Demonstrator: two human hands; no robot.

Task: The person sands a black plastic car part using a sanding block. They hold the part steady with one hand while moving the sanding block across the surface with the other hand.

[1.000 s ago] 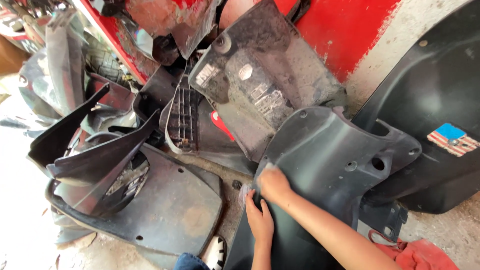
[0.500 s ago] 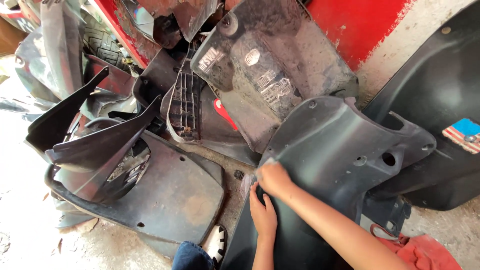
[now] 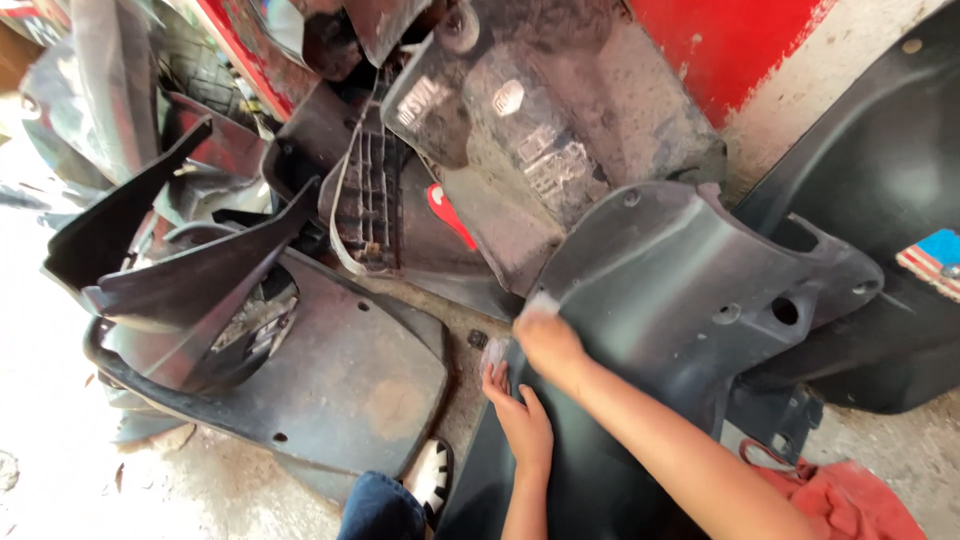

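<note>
Both hands on the black scooter panel (image 3: 690,290): right hand (image 3: 545,340) grips its 9 o'clock edge, left hand (image 3: 520,415) lies flat, fingers spread, just below.

A dusty dark panel (image 3: 560,140) leans against the red wall (image 3: 740,40). Left of it stands a ribbed grille piece (image 3: 370,200), with a small red tab (image 3: 450,215) beside it. A flat floorboard panel (image 3: 350,390) lies lower left, under two pointed fairings (image 3: 190,270). A red cloth (image 3: 850,500), possibly a rag, sits at the lower right, near a black cover (image 3: 880,170) bearing a coloured sticker (image 3: 935,260).
</note>
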